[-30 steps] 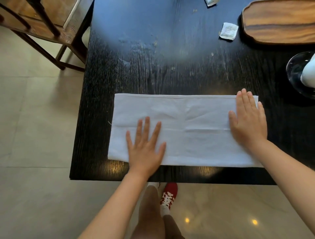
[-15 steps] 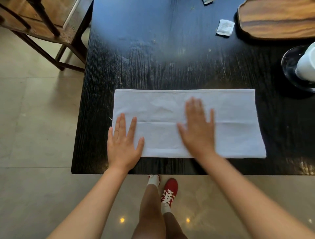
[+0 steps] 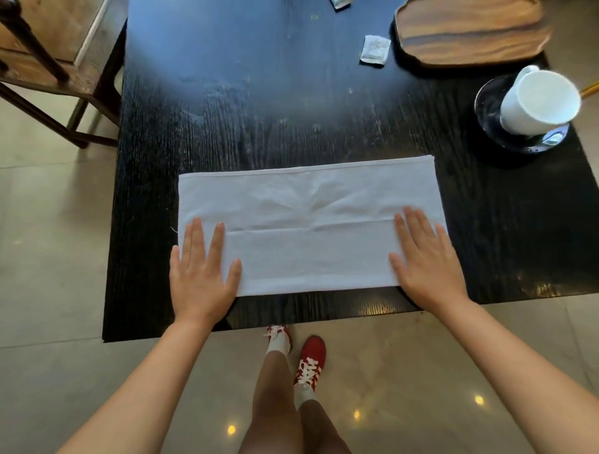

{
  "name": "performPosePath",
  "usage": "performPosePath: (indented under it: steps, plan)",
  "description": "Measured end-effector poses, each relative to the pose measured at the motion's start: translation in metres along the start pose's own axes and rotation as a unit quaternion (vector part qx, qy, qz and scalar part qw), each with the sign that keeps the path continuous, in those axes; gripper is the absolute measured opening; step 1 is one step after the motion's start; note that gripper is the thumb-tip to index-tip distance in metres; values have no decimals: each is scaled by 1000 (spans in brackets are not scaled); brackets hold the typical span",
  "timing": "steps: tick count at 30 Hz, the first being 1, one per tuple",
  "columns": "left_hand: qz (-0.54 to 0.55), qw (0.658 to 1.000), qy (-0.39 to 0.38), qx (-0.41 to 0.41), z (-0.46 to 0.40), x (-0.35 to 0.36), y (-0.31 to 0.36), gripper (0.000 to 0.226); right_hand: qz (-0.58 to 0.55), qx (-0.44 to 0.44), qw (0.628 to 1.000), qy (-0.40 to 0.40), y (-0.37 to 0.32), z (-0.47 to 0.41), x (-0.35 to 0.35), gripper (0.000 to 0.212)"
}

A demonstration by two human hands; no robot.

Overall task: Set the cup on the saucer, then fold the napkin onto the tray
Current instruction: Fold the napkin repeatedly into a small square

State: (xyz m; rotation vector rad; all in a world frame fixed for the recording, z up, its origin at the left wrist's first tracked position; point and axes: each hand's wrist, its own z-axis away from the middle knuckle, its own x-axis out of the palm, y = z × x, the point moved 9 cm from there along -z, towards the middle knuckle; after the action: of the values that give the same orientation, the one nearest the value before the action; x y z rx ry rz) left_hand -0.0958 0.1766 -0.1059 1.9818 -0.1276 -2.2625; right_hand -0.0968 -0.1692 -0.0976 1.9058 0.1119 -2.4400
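Note:
A white napkin [image 3: 308, 223] lies folded into a long rectangle near the front edge of the black table [image 3: 259, 107]. My left hand [image 3: 202, 275] presses flat on its near left corner, fingers spread. My right hand [image 3: 424, 259] presses flat on its near right end. Neither hand holds anything. At the right edge a white cup [image 3: 538, 102] stands on a dark glass saucer [image 3: 489, 107]. A wooden tray [image 3: 470, 29] sits at the far right of the table.
A small white sachet [image 3: 374, 50] lies left of the tray, and another scrap [image 3: 338, 3] sits at the top edge. A wooden chair [image 3: 48, 64] stands to the far left. Below the table edge are my legs and red shoes [image 3: 309, 359] on tiled floor.
My right hand slid from the napkin's right end to its middle, then back to the right end. My left hand moved left to the near left corner. The view shifted, showing more of cup and saucer.

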Motion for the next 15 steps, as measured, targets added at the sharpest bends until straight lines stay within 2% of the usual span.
performPosePath:
  steps: [11, 15]
  plan:
    - [8, 1000, -17, 8, 30, 7, -2, 69, -15, -29, 999, -17, 3, 29, 7, 66]
    - [32, 999, -6, -34, 28, -1, 3, 70, -97, -11, 995, 32, 3, 30, -6, 65]
